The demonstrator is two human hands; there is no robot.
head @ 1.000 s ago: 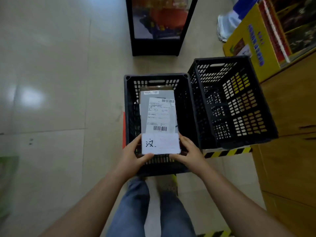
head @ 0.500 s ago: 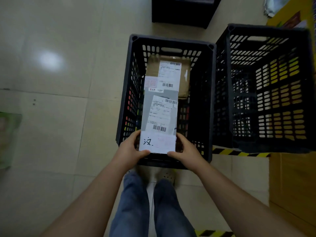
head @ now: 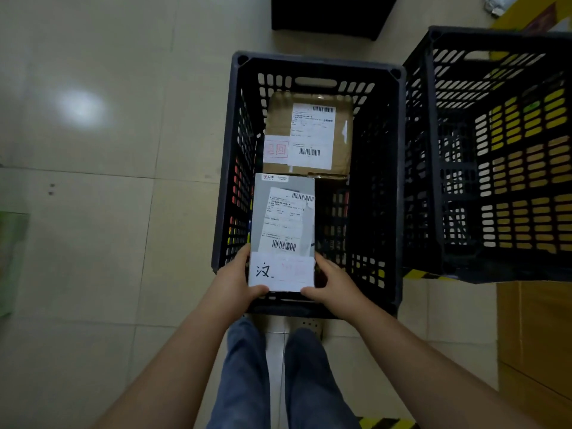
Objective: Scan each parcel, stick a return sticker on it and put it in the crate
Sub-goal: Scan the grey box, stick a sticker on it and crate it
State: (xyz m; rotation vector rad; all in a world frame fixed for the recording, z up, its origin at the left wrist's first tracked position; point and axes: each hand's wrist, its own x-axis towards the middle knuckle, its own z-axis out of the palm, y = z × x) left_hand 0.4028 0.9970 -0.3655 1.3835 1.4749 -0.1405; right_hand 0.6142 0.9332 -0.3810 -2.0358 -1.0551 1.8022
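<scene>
Grey parcel [head: 283, 218] gripped at near corners by left hand [head: 232, 281] and right hand [head: 335, 284], held over near-left part of crate [head: 315, 61]; brown parcel [head: 309, 134] already lying at crate's far end, red-stamped sticker on it; setting grey parcel down left

A handwritten black "汉" stands on the white sticker [head: 281, 271] at the near end of the grey parcel [head: 283, 212], and a red stamp [head: 276, 149] ending in "回" marks the brown box [head: 308, 134]; label print is unreadable.
</scene>
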